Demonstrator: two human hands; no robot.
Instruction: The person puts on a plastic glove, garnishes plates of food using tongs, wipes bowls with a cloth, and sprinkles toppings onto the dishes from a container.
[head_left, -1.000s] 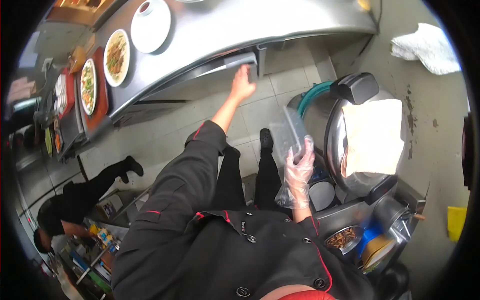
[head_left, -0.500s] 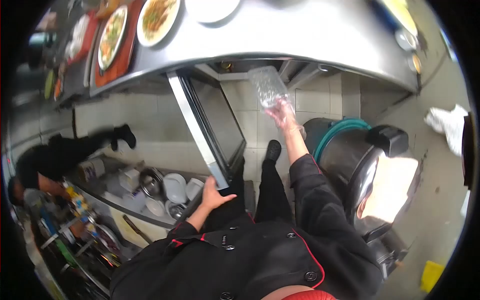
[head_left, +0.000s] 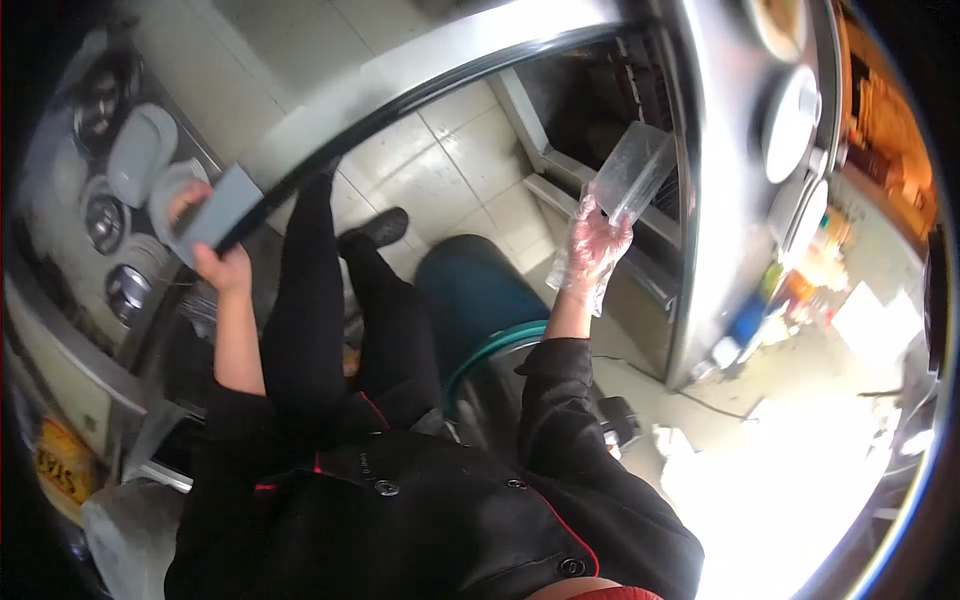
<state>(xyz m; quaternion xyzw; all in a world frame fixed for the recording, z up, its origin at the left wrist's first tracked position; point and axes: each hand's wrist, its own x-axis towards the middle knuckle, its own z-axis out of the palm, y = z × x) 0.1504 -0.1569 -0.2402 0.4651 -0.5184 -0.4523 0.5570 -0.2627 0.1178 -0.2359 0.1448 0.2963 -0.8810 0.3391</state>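
Observation:
My left hand [head_left: 225,262] grips the end of a steel-edged refrigerator door [head_left: 310,140], its fingers wrapped round the edge. The door is swung wide open. My right hand [head_left: 597,245], in a loose clear plastic glove, holds a clear plastic container [head_left: 632,172] by its near end. That container is tilted at the mouth of the dark under-counter refrigerator [head_left: 585,100]. Whether anything lies in it, I cannot tell.
White dishes [head_left: 143,155] and metal bowls stand on a low shelf at left. A dark bin with a teal rim [head_left: 500,338] stands by my legs. Plates [head_left: 790,122] sit on the steel counter [head_left: 715,190] at right. Tiled floor [head_left: 420,165] shows between door and refrigerator.
My view has turned, so the counter now lies at right. The door is open wider, my left hand still on it. My right hand has brought the container to the refrigerator opening.

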